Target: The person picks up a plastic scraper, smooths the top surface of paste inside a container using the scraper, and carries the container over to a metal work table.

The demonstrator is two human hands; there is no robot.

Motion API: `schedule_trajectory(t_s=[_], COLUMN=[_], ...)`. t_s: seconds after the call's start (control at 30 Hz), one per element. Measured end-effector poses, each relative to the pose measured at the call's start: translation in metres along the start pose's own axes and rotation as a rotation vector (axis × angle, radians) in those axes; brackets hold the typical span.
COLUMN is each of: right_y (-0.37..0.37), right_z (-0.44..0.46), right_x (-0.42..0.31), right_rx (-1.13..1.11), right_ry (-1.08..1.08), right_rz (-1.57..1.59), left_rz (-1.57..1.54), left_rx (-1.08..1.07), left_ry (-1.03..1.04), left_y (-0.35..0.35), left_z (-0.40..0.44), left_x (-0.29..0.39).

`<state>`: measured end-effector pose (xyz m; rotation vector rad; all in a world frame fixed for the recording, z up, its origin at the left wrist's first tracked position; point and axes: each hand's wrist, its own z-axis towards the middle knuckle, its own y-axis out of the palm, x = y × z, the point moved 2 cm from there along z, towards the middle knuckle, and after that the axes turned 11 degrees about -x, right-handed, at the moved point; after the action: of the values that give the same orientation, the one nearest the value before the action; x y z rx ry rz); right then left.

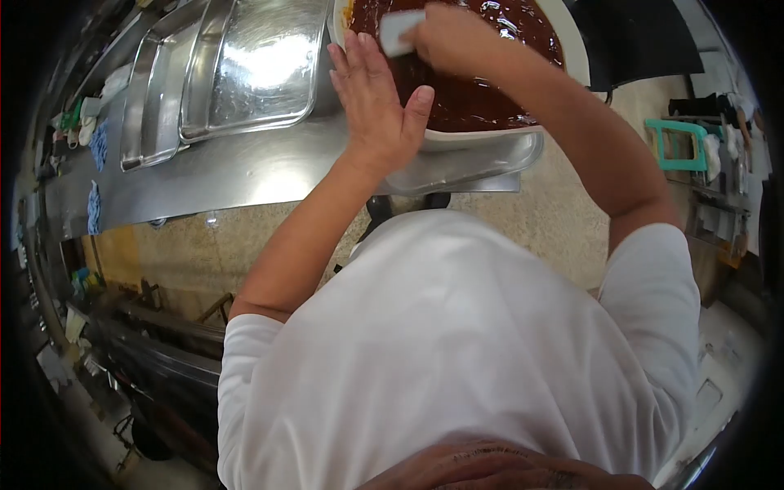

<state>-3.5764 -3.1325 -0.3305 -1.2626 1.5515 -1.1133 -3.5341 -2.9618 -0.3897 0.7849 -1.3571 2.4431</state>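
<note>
A cream-coloured tub (576, 45) at the top of the head view holds a glossy dark brown sauce-like mass (482, 102). My right hand (457, 39) reaches over it, its fingers closed on a pale flat scraper (398, 33) near the tub's left side. The scraper's lower edge is slightly blurred, so I cannot tell how deep it sits. My left hand (376, 106) is open, fingers stretched and thumb apart, at the left rim of the tub; whether it presses on the rim is hard to see.
Two shallow steel trays, the nearer one (265, 57) overlapping the other (151, 102), lie left of the tub on a steel table (245, 175). A see-through tray-like edge (482, 159) shows under the tub. Right are a black panel (641, 41) and a turquoise stool (678, 147).
</note>
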Motion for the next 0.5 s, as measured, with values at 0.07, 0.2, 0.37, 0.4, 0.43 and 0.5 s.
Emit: schedule_trajectory(t_s=[0.07,0.2,0.37,0.4,0.43,0.5], right_y=[0.000,-0.023,-0.031,-0.033,-0.035,-0.044], right_z=[-0.050,-0.114,-0.075,-0.059,-0.042,-0.041], right_x=[-0.018,-0.006,0.068,0.073,0.071,0.057], right_rx=[0.010,-0.118,0.048,0.048,0.098,0.134], right_ry=[-0.137,-0.167,0.190,0.202,0.150,0.119], right_rz=[0.007,0.036,0.015,0.017,0.015,0.034], left_rz=[0.047,-0.019,0.012,0.019,0.026,0.017], left_rx=[-0.014,0.001,-0.010,-0.019,-0.031,-0.054], left_ry=[-0.006,0.013,-0.020,-0.018,-0.019,-0.011], left_y=[-0.002,0.001,0.002,0.000,-0.002,-0.002], left_z=[0.000,0.002,0.002,0.002,0.003,0.001], left_x=[0.003,-0.001,0.002,0.002,0.002,0.004])
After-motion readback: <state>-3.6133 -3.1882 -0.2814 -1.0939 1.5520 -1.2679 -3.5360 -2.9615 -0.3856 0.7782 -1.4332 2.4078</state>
